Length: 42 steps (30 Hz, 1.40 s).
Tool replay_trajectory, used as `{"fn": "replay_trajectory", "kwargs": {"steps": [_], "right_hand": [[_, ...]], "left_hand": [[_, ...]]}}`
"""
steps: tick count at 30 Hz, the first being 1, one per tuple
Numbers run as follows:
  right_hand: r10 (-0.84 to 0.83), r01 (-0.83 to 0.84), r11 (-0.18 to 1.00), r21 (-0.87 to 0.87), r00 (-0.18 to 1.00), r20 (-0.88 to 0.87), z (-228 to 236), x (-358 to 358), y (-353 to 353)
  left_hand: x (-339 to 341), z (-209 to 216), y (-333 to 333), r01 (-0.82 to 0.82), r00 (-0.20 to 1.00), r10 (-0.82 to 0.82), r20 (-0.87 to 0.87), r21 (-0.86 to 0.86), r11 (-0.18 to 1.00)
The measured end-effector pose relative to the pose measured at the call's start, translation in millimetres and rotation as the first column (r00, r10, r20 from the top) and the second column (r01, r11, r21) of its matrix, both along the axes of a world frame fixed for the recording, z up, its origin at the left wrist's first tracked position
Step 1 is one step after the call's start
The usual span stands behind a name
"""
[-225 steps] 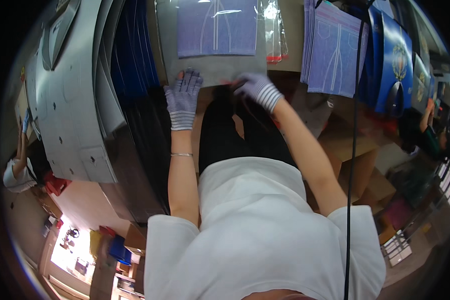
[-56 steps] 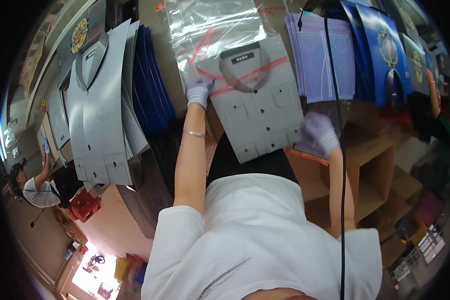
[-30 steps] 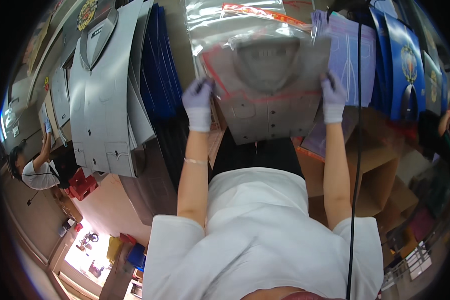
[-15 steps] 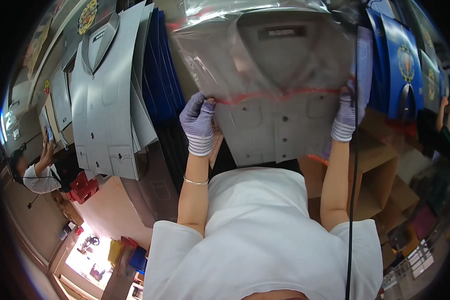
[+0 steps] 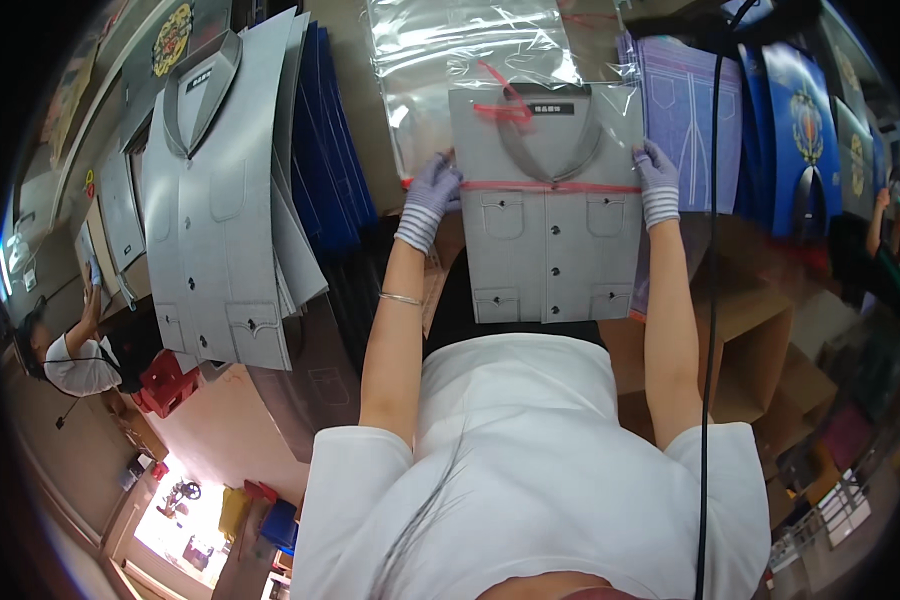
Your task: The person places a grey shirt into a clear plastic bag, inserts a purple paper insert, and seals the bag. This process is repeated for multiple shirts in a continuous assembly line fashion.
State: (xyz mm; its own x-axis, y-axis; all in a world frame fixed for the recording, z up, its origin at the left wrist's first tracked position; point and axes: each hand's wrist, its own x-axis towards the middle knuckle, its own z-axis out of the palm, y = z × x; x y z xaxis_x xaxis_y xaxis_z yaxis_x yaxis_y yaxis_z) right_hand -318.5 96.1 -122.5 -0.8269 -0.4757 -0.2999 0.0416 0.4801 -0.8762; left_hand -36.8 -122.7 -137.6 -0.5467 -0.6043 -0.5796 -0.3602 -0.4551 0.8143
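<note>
Between my hands is a flat grey shirt-shaped card with a printed collar, buttons and pockets. A clear plastic bag with red strips covers it. At its left edge, level with a red strip, my left hand in a striped lilac glove is closed on the bag. My right hand, gloved alike, pinches the bag's right edge. The fingertips are partly hidden. Beyond lies a stack of shiny clear plastic bags.
Grey shirt-shaped cards and dark blue ones stand at left. Purple trouser-printed cards and blue cards are at right. A black cable hangs near my right arm. Cardboard boxes sit below; another person works far left.
The bagged grey card has gone from raised and close to lower and farther off, lying flatter. Both hands moved with it, and the stack of bags and purple cards behind now show.
</note>
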Motion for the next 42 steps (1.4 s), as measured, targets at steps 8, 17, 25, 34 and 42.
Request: {"fn": "replay_trajectory", "kwargs": {"steps": [8, 17, 25, 34, 42], "right_hand": [[-0.118, 0.126, 0.992, -0.029, 0.972, 0.203, -13.8, 38.3, 63.4], [-0.09, 0.179, 0.982, -0.058, 0.717, 0.691, -33.0, 157.5, 220.1], [-0.037, 0.272, 0.859, -0.433, 0.877, 0.478, 40.8, 124.1, 74.5], [0.208, -0.361, 0.884, -0.298, 0.873, -0.441, 221.9, 118.4, -19.2], [0.646, -0.569, 0.733, 0.373, 0.41, -0.644, 94.1, 108.5, -69.8]], "left_hand": [[58.2, -13.0, 48.7, 0.075, 0.997, -0.077, -0.015, -0.086, 0.993], [123.5, 24.2, 94.1, 0.832, 0.494, -0.833, 0.25, 0.142, 0.536], [52.9, 175.5, 56.1, 0.962, 0.271, -0.81, 0.521, -0.159, 0.22], [-16.2, 164.1, 112.2, 0.442, 0.729, -0.678, -0.09, -0.695, 0.567], [19.1, 130.1, 117.3, 0.802, 0.356, -0.913, 0.201, -0.567, 0.188]]}}
